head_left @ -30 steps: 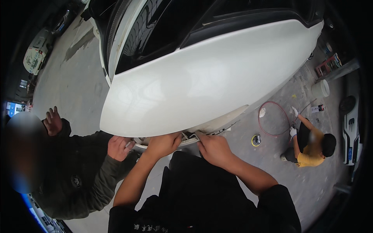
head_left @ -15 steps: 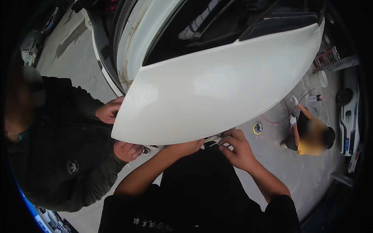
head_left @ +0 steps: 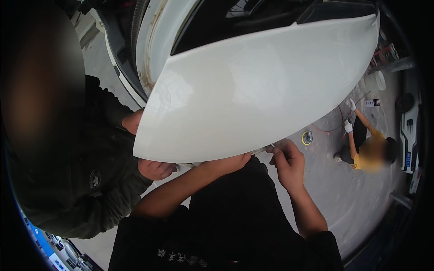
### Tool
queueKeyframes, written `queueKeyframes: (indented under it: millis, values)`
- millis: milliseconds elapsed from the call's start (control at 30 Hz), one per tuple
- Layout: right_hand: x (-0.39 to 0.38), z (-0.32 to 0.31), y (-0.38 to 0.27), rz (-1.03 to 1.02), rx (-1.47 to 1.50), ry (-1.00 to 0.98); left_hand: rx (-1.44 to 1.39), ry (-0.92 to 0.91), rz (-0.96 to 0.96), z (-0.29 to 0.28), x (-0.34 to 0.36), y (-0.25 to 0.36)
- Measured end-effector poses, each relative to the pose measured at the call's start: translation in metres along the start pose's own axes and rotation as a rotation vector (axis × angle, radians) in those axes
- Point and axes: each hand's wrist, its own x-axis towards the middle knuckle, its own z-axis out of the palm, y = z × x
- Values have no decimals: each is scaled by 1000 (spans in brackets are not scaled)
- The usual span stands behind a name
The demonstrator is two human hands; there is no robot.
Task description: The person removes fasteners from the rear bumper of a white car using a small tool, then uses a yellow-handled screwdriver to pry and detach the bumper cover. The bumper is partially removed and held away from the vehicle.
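A white curved car panel [head_left: 253, 86] with dark glass above it fills the middle. Beneath its lower edge my left hand [head_left: 235, 163] is closed round the rim, fingertips partly hidden. My right hand [head_left: 287, 162], just right of it, pinches a thin pale piece [head_left: 273, 147] too small to identify, close to that edge. A co-worker’s hands, upper [head_left: 132, 121] and lower [head_left: 156, 169], are on the panel’s left end, their fingers partly behind it.
The co-worker [head_left: 58, 171] in dark clothing stands close at my left. Farther right, on the floor, are a crouching person [head_left: 370, 153] in yellow with white gloves, a red hose, a white bucket [head_left: 375, 80] and a yellow-ringed can [head_left: 307, 137]. A white car [head_left: 409, 131] stands beyond.
The co-worker has come closer, one raised hand coming down onto the panel’s left end. The panel has shifted in view. My right hand has drawn slightly rightward and turned more upright.
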Motion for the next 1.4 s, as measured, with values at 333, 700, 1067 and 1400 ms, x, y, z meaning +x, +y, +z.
queueKeyframes:
  millis: [333, 700, 1067, 1400]
  values:
    - [31, -9, 6, -289, -576, -83, 23, -79, 24, 17, 14, -15]
    - [77, 13, 29, 44, -313, -144, -20, -23, 71, 39, 25, -53]
    - [109, 47, 31, 281, -196, -60, -132, -75, 53, 50, 37, -98]
    - [126, 65, 38, 104, -503, -10, -165, -11, 124, 55, 43, -122]
